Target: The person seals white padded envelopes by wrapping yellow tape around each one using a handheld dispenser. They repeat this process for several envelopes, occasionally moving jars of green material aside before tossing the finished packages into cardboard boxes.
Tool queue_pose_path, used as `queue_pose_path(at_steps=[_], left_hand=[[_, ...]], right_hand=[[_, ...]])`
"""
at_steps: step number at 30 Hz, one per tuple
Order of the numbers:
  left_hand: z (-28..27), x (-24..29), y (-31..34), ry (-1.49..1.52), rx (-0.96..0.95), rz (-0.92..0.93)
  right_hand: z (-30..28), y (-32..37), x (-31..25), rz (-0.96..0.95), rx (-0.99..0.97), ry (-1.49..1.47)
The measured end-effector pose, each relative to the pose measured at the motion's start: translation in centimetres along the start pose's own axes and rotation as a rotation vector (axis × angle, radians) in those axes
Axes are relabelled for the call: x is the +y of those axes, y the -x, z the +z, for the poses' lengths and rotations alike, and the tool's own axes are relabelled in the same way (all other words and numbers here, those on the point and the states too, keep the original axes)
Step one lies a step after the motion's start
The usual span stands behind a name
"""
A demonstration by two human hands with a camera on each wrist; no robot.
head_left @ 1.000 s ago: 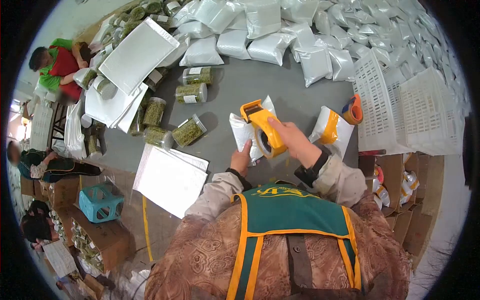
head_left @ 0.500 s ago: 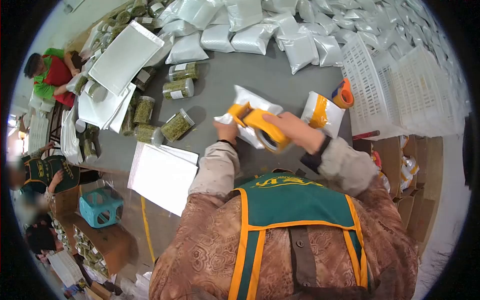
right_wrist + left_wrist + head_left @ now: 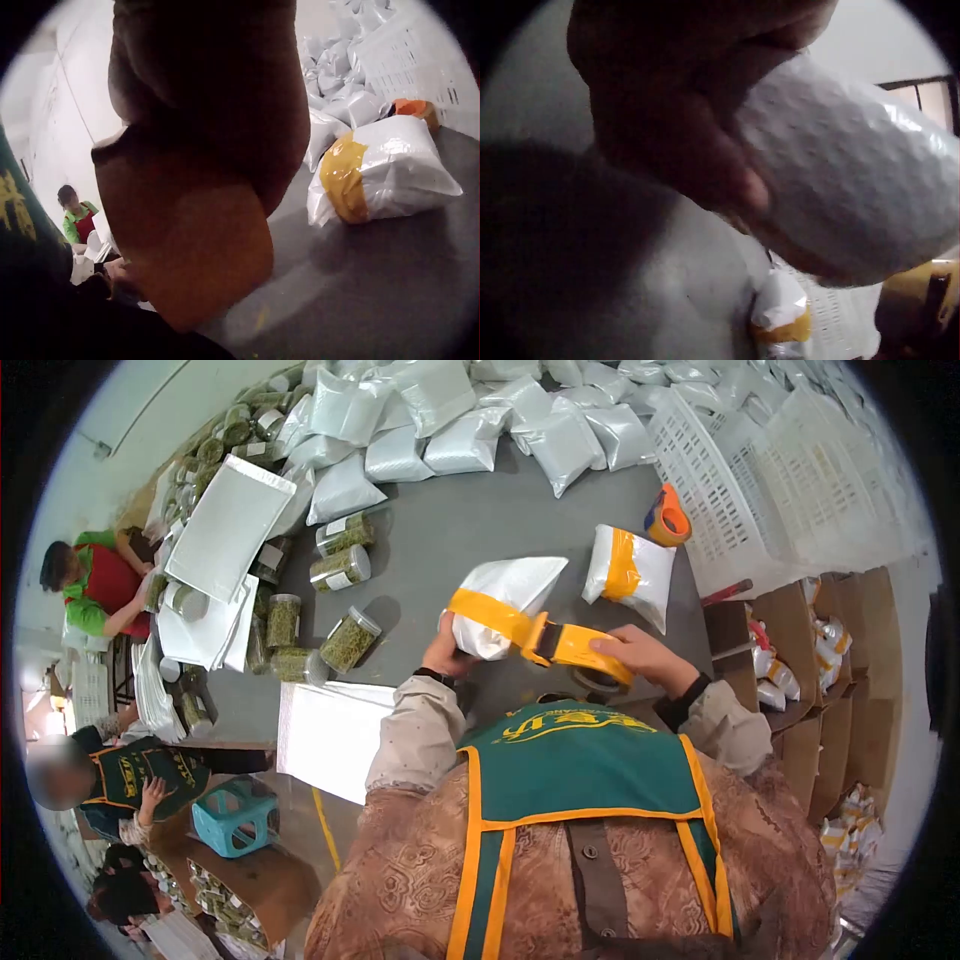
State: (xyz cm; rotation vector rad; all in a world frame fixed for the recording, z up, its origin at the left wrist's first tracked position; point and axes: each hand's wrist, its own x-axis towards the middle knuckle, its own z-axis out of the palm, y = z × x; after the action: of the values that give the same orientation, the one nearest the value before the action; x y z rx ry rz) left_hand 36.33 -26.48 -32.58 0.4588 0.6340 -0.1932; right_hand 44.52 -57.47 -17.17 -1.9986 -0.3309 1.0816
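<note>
My left hand (image 3: 445, 652) grips the left side of a white padded mailer (image 3: 512, 585), holding it tilted over the grey table. Its bubbled surface fills much of the left wrist view, with my thumb pressed along the edge. A band of yellow packing tape (image 3: 482, 610) runs across the mailer to the head of a yellow tape dispenser (image 3: 580, 647). With my right hand (image 3: 650, 658) I hold that dispenser by its rear end, its head right at the mailer's lower right edge. In the right wrist view the dispenser (image 3: 187, 240) looks dark orange and hides the mailer.
A taped mailer (image 3: 630, 572) lies to the right, with an orange tape dispenser (image 3: 668, 518) behind it. White crates (image 3: 710, 490) stand at the right edge. Filled mailers (image 3: 395, 455) line the back. Jars of dried green herb (image 3: 350, 640) and flat mailers (image 3: 335, 735) lie left.
The dispenser has moved right and down, drawing yellow tape across the mailer. My left hand has turned and tilted the mailer. The seated person at lower left has shifted.
</note>
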Motion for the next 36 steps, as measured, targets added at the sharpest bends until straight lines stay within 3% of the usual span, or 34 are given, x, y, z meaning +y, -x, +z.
queue_pose_path(at_steps=[4,6,9,10,13,14,17,19,22,25,31,36], left_hand=[[-5.6,-3.2,-2.6,0.179,-0.633,-0.388],[-6.0,-3.5,-1.1,0.16,-0.882,-0.668],[-10.2,-2.1,-2.6,-0.489,-0.013,-0.47],[-9.8,-1.3,-1.5,-0.372,0.023,-0.371],[-6.6,0.9,4.3,-0.314,-0.118,-0.345],[-7.4,2.0,5.5,-0.347,-0.093,-0.258],[-2.8,2.8,9.1,-0.928,0.159,0.645],[2.0,3.0,10.1,-1.568,0.234,0.91],[4.6,1.8,7.1,-1.82,0.246,0.747],[3.0,1.4,5.4,-1.83,0.108,0.826],[5.1,0.7,5.2,-1.93,0.154,0.814],[8.1,-1.6,5.1,-2.127,0.22,0.753]], right_hand=[[2.8,-2.9,-0.8,-0.116,0.144,-0.121],[2.6,-3.5,-2.3,-0.035,0.138,-0.015],[2.6,-6.1,-1.6,-0.03,0.099,0.067],[2.9,-6.1,-2.6,-0.042,0.103,0.092],[3.3,-7.3,-3.9,-0.04,0.08,0.113],[3.3,-7.5,-4.6,-0.031,0.072,0.103],[3.3,-6.0,-7.4,0.024,0.032,0.19],[3.8,-6.7,-7.0,0.014,0.014,0.188],[3.5,-8.1,-6.5,-0.024,-0.049,0.227],[1.0,-7.1,-5.3,-0.092,-0.055,0.407],[-3.6,-3.4,-2.3,-0.057,-0.038,0.59],[0.6,-4.8,-2.8,0.033,0.037,0.795]])
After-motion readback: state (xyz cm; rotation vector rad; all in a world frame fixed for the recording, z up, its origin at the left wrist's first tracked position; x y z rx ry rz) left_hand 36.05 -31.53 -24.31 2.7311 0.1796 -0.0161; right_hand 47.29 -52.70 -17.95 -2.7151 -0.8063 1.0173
